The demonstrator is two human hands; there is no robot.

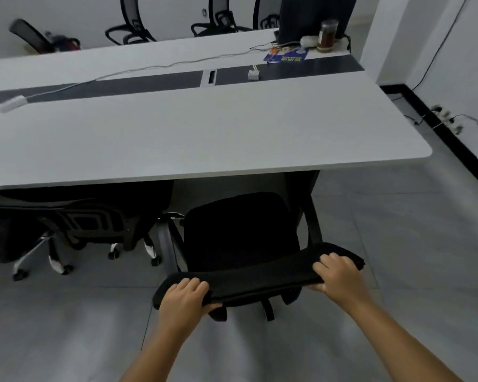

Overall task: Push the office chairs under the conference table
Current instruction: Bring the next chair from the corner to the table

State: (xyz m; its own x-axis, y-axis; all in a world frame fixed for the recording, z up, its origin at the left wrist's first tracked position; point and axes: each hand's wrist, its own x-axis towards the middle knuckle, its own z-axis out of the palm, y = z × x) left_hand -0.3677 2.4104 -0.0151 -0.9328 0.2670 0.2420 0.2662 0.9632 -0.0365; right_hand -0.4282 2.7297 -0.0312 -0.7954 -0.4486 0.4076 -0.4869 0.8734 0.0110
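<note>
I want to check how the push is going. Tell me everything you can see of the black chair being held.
The black office chair faces the conference table, its padded seat just short of the table's edge, not yet under it. Seat and backrest top look like dark fabric; its armrests are black. The left hand and right hand grip the backrest's top edge at either end. Its base is mostly hidden.

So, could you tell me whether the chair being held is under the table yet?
Not yet: the black office chair sits with its whole seat clear of the conference table edge.
</note>
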